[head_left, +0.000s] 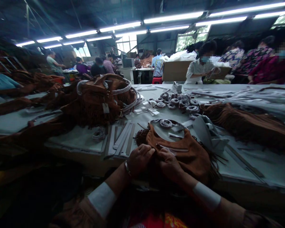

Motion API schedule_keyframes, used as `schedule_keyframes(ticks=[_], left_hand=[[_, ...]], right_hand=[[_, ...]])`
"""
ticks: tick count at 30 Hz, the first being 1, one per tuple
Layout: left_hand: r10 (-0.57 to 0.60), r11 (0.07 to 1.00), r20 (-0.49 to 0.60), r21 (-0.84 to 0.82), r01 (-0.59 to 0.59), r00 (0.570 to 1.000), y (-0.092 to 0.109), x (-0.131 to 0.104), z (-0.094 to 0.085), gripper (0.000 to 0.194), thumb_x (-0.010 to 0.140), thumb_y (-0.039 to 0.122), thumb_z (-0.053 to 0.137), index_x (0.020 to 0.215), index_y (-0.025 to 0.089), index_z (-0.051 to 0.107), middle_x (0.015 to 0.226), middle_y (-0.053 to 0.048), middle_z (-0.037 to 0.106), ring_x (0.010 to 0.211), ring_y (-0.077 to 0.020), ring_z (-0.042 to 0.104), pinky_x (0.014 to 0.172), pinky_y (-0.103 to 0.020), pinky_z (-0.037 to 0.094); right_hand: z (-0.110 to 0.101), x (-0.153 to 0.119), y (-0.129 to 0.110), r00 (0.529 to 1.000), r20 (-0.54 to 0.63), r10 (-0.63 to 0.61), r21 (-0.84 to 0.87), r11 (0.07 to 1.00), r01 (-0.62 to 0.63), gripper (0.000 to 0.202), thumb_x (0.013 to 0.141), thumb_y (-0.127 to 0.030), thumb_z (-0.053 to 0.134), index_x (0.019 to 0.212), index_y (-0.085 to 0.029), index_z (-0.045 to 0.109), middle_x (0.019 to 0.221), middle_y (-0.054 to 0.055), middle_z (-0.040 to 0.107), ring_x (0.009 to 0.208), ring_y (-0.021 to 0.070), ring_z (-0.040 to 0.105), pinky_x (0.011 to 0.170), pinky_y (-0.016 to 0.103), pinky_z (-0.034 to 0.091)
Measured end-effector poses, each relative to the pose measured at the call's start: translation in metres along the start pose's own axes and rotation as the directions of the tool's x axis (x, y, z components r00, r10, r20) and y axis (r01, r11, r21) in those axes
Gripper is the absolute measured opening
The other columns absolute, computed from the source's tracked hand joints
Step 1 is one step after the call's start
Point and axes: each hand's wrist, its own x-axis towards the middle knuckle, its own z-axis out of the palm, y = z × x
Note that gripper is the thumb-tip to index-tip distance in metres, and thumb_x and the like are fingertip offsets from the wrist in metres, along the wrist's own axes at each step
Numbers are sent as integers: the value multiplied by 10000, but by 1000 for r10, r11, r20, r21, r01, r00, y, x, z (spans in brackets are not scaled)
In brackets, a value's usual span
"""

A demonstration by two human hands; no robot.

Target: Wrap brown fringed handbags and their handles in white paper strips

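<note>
A brown suede-like handbag [194,153] with fringe lies at the table's front edge, its curved top pointing away from me. My left hand [142,158] is closed at the bag's left edge, fingers pinched together. Close beside it, my right hand [167,161] is closed on the bag's near left part, just below the zipper [174,148]. Both hands seem to grip the bag; any small part between the fingertips is hidden. A wrapped coil [166,123] rests inside the curve of the bag's opening.
Finished-looking brown bags [97,101] are heaped at left, beside flat strips [123,137]. Several wrapped coils [174,101] lie behind the handbag. Brown fringed pieces [249,123] and a grey-white curved object [205,134] are at right. A person in white [199,69] works across the table.
</note>
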Motion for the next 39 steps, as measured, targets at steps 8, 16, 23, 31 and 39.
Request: schedule_keyframes(ticks=[8, 16, 23, 31, 39], left_hand=[[136, 989, 241, 23, -146, 961, -4, 28, -24, 127, 949, 239, 535, 941, 186, 650, 916, -64, 631, 877, -206, 571, 807, -349, 452], [94, 995, 391, -54, -80, 916, -10, 46, -35, 92, 706, 268, 696, 690, 186, 656, 842, -63, 652, 822, -219, 583, 702, -354, 399], [169, 984, 526, -145, -108, 833, -9, 57, -53, 124, 592, 244, 752, 631, 198, 644, 846, -50, 683, 857, -250, 608, 705, -352, 417], [176, 974, 495, -213, -78, 851, -23, 50, -49, 102, 763, 213, 704, 853, 215, 654, 906, -7, 730, 978, -213, 653, 995, -371, 341], [152, 983, 397, -152, -98, 905, -39, 26, -50, 82, 852, 270, 672, 930, 243, 673, 1067, -18, 719, 1224, -234, 569, 1068, -385, 275]], right_hand=[[-6, -1, -11, 981, 81, -177, -150, 971, 188, 202, 768, -142, 544, 580, -195, 489, 735, 26, 532, 726, 164, 482, 677, 281, 379], [-5, -9, -31, 983, 174, -62, -484, 864, 140, 166, 829, -364, 673, 843, -200, 652, 914, 60, 624, 863, 213, 546, 774, 325, 373], [-2, -16, -39, 986, 166, -9, -697, 706, 124, 345, 857, -479, 633, 1055, -198, 660, 1125, 118, 659, 1032, 307, 560, 867, 411, 351], [5, -22, -40, 967, 43, -252, -583, 780, 229, 264, 877, -424, 638, 968, -177, 630, 968, 96, 642, 912, 266, 544, 821, 370, 355], [13, -14, -25, 931, -30, -364, -414, 852, 320, 222, 925, -178, 532, 710, -189, 588, 745, 26, 601, 717, 167, 514, 704, 289, 337]])
